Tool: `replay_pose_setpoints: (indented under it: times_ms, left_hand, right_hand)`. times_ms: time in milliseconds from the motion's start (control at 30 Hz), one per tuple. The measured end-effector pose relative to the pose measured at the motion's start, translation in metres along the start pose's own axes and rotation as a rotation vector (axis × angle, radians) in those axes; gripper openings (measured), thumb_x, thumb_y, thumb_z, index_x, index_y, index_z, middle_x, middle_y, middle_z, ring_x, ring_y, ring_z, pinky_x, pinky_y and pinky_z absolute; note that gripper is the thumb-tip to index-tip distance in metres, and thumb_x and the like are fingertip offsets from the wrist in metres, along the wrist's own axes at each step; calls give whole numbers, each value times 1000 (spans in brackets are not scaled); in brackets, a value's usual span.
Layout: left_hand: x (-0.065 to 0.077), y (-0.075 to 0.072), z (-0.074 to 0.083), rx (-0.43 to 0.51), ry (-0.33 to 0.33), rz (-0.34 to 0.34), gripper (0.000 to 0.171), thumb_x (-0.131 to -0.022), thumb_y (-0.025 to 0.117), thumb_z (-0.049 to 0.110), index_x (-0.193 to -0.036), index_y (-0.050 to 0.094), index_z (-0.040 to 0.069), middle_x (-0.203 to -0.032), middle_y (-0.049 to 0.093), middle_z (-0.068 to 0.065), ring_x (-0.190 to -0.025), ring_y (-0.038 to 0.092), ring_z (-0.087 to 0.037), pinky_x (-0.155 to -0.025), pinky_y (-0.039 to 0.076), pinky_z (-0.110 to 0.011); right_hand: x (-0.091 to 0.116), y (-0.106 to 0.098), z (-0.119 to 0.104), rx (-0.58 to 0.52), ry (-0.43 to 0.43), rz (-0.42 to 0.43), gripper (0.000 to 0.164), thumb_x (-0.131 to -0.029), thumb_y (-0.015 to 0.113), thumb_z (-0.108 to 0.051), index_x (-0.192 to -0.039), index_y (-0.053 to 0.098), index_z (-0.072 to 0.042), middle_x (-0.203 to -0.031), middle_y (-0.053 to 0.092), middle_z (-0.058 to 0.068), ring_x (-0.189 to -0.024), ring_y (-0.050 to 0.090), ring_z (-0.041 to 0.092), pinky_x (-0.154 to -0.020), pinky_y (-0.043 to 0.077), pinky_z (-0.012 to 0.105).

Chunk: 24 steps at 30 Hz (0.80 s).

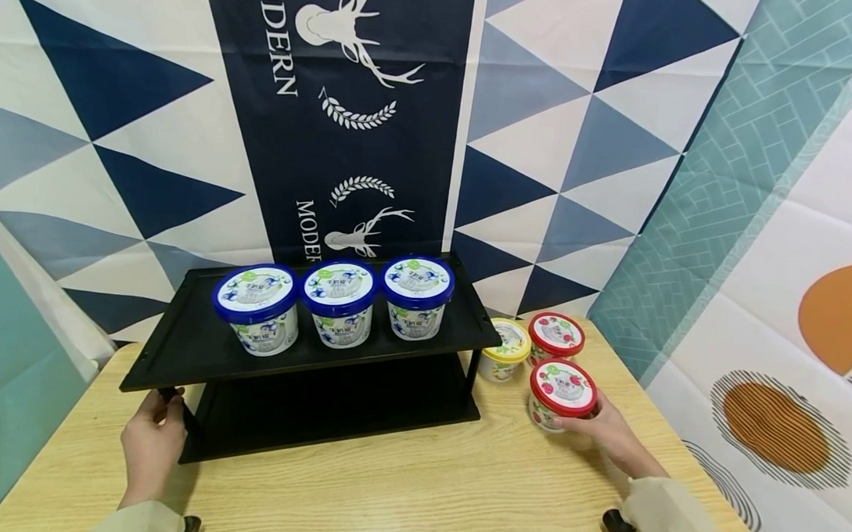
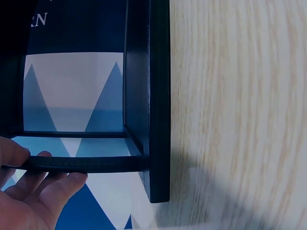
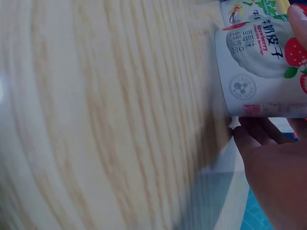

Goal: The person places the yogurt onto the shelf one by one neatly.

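At the left, my left hand (image 1: 154,440) grips the front left post (image 2: 81,164) of a black two-tier rack (image 1: 336,408), thumb on one side and fingers on the other. My right hand (image 1: 606,433) holds a red-lidded strawberry tub (image 1: 563,387) at its right side. In the right wrist view, the white wall of this strawberry tub (image 3: 259,72) stands close to the wood, with fingers beneath it in the picture; whether it touches the table I cannot tell. Behind it are another red-lidded tub (image 1: 556,333) and a yellow-lidded tub (image 1: 505,349).
Three blue-lidded tubs, left (image 1: 258,307), middle (image 1: 342,302) and right (image 1: 416,297), stand in a row on the rack's upper shelf. The rack rests on a wooden table (image 1: 362,491). Patterned cloth (image 1: 529,144) hangs behind, and another sheet (image 1: 769,325) borders the right side.
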<state>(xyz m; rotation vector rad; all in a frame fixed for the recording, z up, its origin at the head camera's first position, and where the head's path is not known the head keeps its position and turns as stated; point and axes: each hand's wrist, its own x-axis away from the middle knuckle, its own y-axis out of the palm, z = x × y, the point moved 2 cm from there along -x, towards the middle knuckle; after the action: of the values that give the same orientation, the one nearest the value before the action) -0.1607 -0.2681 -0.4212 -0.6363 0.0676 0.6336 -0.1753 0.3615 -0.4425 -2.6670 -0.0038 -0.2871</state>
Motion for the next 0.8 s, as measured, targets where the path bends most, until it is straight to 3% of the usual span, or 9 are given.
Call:
replay_pose_setpoints:
  times_ms: [333,600,800]
  left_hand:
    - [-1,0,-2,-8,-2,3,24,-96,46,16,-106,63,2,-107,65,-26,-71,28,28,-54,31,-3]
    - [0,0,-1,-11,-14,-3,25,-96,45,16,-108,62,3,-109,64,-25,-73,28,26,-55,31,-2]
    - [0,0,-1,-9,-20,-5,25,-96,44,16,-108,62,3,-110,64,-24,-73,28,26,-56,31,-2]
  right_hand:
    - [-5,5,1,-30,13,24,94,-80,74,-29,-148,13,-6,-147,30,20,-130,34,35,-105,35,52]
    - [-2,7,0,-79,5,25,94,-82,72,-23,-148,8,-3,-148,25,23,-133,28,38,-108,27,56]
    - [-2,8,0,-89,-7,30,95,-82,72,-22,-149,7,-5,-149,25,21,-133,28,36,-108,30,52]
